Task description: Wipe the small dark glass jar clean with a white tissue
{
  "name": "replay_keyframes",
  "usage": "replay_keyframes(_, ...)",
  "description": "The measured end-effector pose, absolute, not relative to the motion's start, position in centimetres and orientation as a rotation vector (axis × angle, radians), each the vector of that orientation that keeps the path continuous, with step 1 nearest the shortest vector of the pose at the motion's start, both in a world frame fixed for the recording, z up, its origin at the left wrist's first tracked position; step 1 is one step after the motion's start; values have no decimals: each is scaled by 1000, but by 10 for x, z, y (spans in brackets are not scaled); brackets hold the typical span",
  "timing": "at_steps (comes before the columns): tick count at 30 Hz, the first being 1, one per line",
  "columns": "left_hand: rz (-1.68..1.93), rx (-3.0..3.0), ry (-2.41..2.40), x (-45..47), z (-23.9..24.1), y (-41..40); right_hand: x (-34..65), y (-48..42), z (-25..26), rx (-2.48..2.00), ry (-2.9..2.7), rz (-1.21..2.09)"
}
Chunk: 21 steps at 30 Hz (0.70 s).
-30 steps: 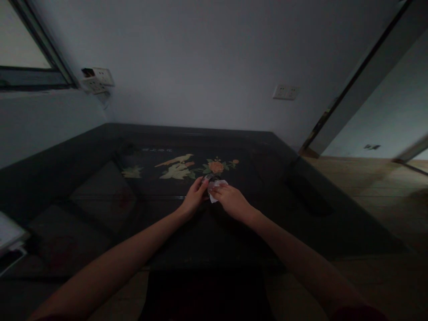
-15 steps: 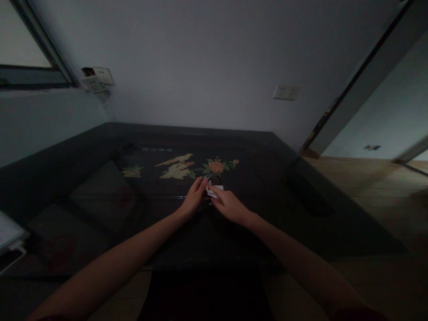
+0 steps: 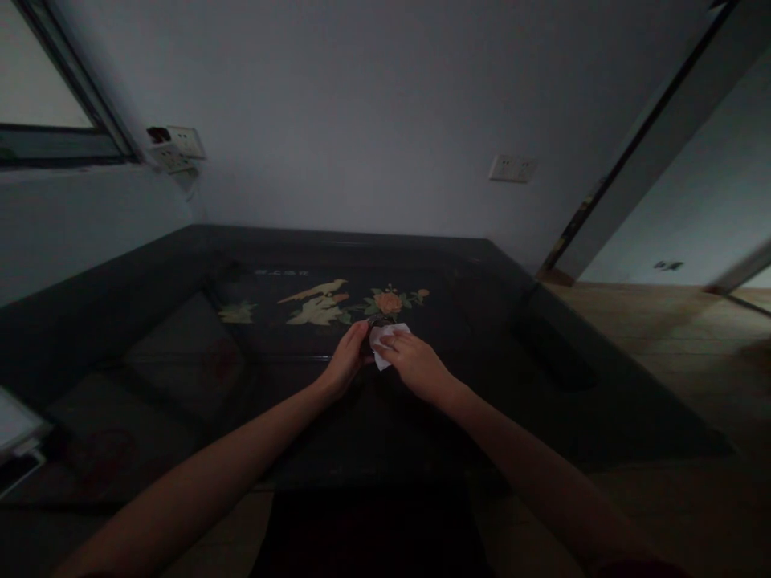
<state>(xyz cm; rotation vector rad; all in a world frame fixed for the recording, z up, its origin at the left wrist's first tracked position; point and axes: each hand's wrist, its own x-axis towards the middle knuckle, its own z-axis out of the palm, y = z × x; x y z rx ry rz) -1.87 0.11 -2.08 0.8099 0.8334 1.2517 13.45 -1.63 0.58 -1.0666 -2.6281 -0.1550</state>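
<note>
Both my hands meet over the middle of a dark lacquered table (image 3: 482, 337) in dim light. My left hand (image 3: 346, 359) is curled round a small dark object (image 3: 365, 345) that I cannot make out; most of it is hidden. My right hand (image 3: 415, 365) has its fingers closed on a small white tissue (image 3: 384, 339) and presses it against that object. Just beyond the hands lies the tabletop's inlaid picture of a bird and an orange flower (image 3: 389, 302).
The table stands in a corner, walls to the left and behind. Wall sockets (image 3: 511, 168) sit behind it, another socket box (image 3: 174, 146) at the left. A white item (image 3: 15, 421) lies at the table's left edge. Wooden floor (image 3: 680, 321) and a doorway are to the right.
The right hand rubbed the tissue back toward me and then forward again over the small object. The left hand stayed put.
</note>
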Motion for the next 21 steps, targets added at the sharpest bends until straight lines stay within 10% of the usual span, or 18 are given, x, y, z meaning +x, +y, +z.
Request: replay_keyframes(21, 1195, 692, 769, -25, -26, 8, 123, -26, -10, -955, -2585, -185)
